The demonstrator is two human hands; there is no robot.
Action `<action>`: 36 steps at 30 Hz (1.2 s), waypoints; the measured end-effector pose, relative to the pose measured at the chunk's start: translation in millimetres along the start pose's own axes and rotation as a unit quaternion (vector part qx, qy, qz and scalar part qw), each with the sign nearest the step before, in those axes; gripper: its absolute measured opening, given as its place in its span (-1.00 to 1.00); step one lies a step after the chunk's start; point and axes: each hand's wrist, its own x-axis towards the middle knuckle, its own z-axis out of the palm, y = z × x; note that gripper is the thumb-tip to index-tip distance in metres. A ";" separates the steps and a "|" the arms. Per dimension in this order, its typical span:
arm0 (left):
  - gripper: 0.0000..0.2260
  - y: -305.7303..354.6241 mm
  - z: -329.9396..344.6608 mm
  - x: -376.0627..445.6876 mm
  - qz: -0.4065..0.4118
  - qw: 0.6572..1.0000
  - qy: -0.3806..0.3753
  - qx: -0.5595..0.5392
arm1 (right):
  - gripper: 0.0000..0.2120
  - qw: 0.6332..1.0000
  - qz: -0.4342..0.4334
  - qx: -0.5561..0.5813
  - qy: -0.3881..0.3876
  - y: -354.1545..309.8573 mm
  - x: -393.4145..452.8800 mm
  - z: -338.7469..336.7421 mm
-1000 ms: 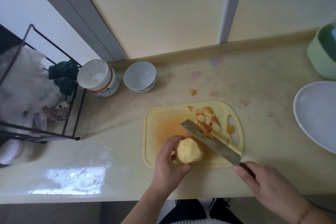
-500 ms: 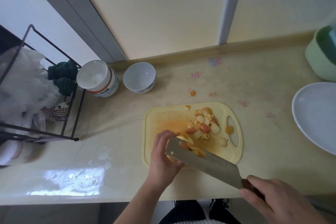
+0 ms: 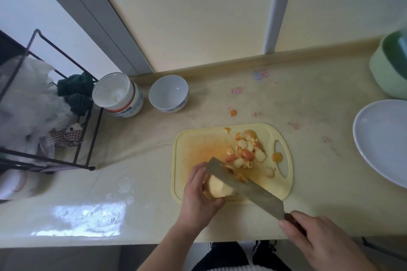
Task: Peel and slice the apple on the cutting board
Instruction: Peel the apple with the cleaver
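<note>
A peeled, pale yellow apple rests at the near left corner of the yellow cutting board. My left hand grips it from the left. My right hand holds a broad cleaver by its dark handle. The blade lies across the apple's far side, its tip near my left fingers. A heap of red-skinned apple peelings and chunks lies on the board's far right part.
A white bowl and a white tub stand at the back left. Beside them is a black wire rack with bags. A large white plate and a green container sit at the right edge. Loose peel bits lie on the counter.
The cleaver swung from beyond the apple over to its top and now sits against it. My left hand turned the apple and kept hold of it.
</note>
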 end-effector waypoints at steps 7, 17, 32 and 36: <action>-0.39 8.2 7.3 -1.9 -0.050 0.998 -0.013 -0.039 | -0.33 0.989 0.040 0.138 0.017 8.7 15.5 -7.8; -0.45 15.5 -2.7 7.9 -0.128 0.981 0.037 -0.143 | -0.26 0.986 0.057 0.159 0.007 3.1 8.9 -12.0; -0.35 -4.8 -3.4 11.3 0.141 0.987 0.062 0.041 | -0.55 0.993 -0.042 -0.103 0.045 2.5 -13.9 -32.4; -0.37 -6.6 -2.7 11.5 0.152 0.984 0.070 0.057 | -0.58 0.992 -0.049 -0.105 0.042 -1.6 -15.8 -33.2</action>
